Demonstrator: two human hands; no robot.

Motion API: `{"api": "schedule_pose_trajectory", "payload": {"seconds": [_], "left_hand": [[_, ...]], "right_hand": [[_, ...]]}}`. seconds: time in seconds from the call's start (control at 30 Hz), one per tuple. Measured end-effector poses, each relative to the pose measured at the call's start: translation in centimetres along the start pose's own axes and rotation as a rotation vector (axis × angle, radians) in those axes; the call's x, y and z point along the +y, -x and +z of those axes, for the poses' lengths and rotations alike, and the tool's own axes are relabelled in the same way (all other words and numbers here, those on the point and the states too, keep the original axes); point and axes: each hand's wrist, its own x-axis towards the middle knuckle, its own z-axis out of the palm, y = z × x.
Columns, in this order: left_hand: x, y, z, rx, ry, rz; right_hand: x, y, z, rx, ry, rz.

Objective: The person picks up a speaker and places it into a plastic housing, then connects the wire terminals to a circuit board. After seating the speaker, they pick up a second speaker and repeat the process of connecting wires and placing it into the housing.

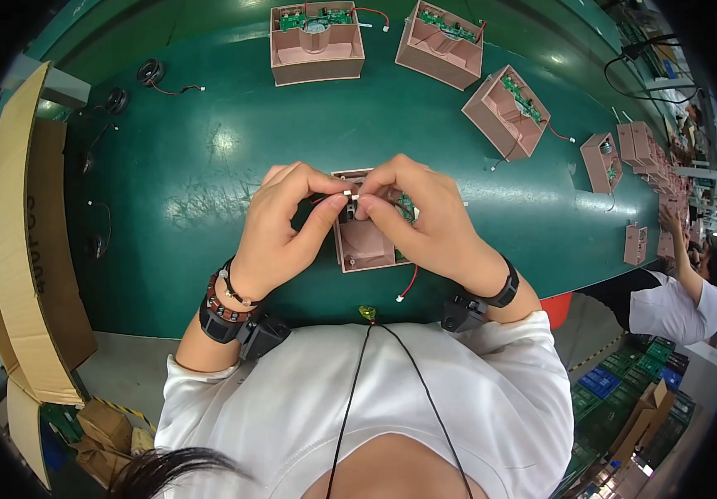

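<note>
Over a pink box housing (pixel 367 247) at the middle of the green table, my two hands meet fingertip to fingertip. Thumb and forefinger of my left hand (pixel 285 226) pinch a small white wire connector (pixel 347 193) with a red wire behind it. Facing it, my right hand (pixel 426 218) pinches a second small white connector (pixel 356 198). The two connectors are very close; I cannot tell whether they are joined. Part of a green circuit board (pixel 406 205) shows beneath my right fingers. A red lead with a white plug (pixel 400 298) sticks out from the box's near side.
Several similar pink housings with boards (pixel 317 54) stand along the far side and right. Round black speakers (pixel 150 71) with leads lie at the left. A cardboard box (pixel 38 233) stands at the left edge. Another person (pixel 678 303) works at the far right.
</note>
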Motion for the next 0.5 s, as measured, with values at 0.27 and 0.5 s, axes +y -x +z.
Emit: {"api": "schedule_pose_trajectory", "payload": {"seconds": [0.27,0.5], "left_hand": [[0.02,-0.06,0.07,-0.012,-0.013,-0.009],[-0.38,-0.09,0.18,-0.057,-0.039,-0.009]], "right_hand": [[0.38,0.05,0.33,-0.053,0.056,-0.046],[0.16,0.04,0.73,-0.069,0.133,-0.115]]}}
